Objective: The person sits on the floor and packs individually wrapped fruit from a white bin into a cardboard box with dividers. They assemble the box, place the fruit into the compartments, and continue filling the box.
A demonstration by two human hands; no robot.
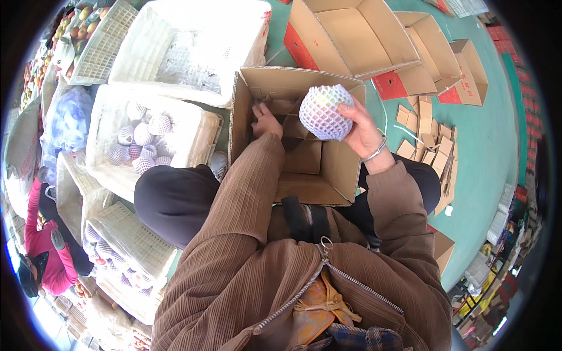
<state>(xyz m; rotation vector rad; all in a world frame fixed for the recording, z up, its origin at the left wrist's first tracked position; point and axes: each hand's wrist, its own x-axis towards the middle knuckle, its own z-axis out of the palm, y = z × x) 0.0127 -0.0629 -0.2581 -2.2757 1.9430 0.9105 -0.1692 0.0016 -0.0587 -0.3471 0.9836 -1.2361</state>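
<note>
An open cardboard box stands between my knees, with cardboard pieces inside. My left hand reaches into it near its left wall, fingers apart, with nothing seen in its grasp. My right hand holds a round fruit in a white foam net above the box's right side. To the left, a lined plastic crate holds several foam-netted fruits.
A larger white lined crate stands beyond the box. Open cartons lie at the upper right, folded cardboard dividers on the green floor. A person in pink is at the far left.
</note>
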